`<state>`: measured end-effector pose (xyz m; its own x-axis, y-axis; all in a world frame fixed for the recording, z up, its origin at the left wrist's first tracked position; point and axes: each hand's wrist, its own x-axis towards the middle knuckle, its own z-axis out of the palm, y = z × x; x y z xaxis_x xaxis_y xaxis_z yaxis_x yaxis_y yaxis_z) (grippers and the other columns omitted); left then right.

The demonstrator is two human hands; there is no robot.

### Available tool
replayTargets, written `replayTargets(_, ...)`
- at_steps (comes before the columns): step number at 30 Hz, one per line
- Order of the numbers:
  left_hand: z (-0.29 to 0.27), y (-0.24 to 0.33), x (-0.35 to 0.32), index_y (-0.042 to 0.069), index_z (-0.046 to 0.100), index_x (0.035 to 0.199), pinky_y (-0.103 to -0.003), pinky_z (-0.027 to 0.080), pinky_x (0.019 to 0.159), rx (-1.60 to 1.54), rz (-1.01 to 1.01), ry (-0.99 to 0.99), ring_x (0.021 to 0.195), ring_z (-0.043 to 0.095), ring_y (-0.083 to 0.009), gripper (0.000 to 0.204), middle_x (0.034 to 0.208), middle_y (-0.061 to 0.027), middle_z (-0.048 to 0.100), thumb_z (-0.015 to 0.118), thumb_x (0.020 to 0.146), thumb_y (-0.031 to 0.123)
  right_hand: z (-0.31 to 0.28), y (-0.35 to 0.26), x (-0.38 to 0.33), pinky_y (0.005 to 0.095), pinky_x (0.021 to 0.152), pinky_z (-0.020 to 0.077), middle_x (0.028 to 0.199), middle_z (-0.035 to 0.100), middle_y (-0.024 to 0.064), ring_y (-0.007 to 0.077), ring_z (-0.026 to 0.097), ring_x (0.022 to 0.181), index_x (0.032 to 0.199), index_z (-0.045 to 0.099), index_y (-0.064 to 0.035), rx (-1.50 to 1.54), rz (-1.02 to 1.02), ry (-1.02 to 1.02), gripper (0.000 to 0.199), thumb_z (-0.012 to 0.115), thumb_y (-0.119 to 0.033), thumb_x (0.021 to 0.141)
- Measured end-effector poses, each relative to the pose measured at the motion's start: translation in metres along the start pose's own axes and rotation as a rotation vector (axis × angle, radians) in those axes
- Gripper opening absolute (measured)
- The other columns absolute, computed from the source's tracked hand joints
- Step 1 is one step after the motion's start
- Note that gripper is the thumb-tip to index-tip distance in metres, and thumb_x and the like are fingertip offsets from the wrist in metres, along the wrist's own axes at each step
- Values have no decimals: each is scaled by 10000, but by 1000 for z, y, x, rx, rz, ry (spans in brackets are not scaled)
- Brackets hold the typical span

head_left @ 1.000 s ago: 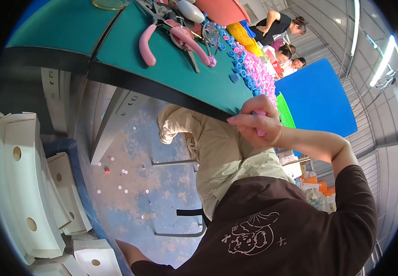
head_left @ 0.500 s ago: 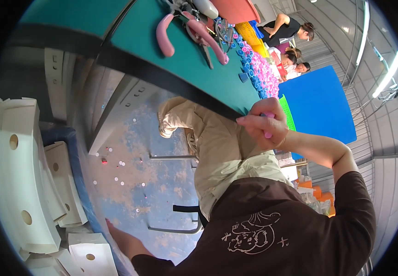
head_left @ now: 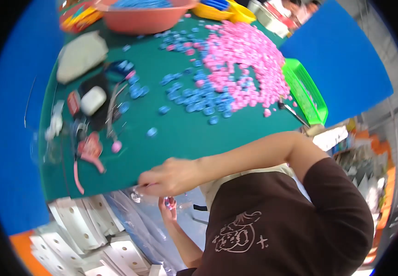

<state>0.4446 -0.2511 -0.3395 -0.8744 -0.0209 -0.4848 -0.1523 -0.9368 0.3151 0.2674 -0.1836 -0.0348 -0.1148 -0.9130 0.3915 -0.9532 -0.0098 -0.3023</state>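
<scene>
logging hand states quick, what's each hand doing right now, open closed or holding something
Left hand: curled around small pink and blue pieces.
Right hand: closed on a pink thing, too blurred to name.

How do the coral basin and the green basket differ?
The coral basin is round, the green basket long and narrow. The basin stands along the table's far side, the basket by its right edge. Both are open-topped.

Green table (head_left: pixel 194 138); blue panel (head_left: pixel 341 60) at right; bluish floor (head_left: pixel 189 219) below.
</scene>
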Motion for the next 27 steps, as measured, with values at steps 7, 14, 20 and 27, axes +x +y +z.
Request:
replayTargets(7,181,31,-87,84,528,975,-219,335,459,524,-9,-104,507,432,-80,231,823,-64,567,641,897,270,-96,-16,-86,319,640,495,935,546,74,213,603,757,989,678,-52,629,295,496,130,641,-98,873)
replayTargets(14,408,-44,-62,20,551,1027,-224,394,501,701,-178,-620,648,511,-97,288,884,-55,567,692,836,184,-304,16,-356,301,769,487,911,676,84,194,629,861,963,700,-33,-93,1109,925,159,683,-22,805)
replayTargets(20,643,-252,39,62,559,972,-189,300,479,607,-588,-775,574,431,-30,223,766,23,506,635,937,268,-344,11,-555,347,962,423,1178,606,109,234,550,1124,1200,624,-56,-450,1481,593,372,692,-157,848)
replayTargets(27,690,-366,110,17,585,979,-301,457,762,583,-448,-532,854,555,-137,172,922,-55,609,586,910,175,-359,11,-553,350,1003,427,1362,526,124,219,476,1271,1287,579,-29,-305,1483,843,393,634,-188,931)
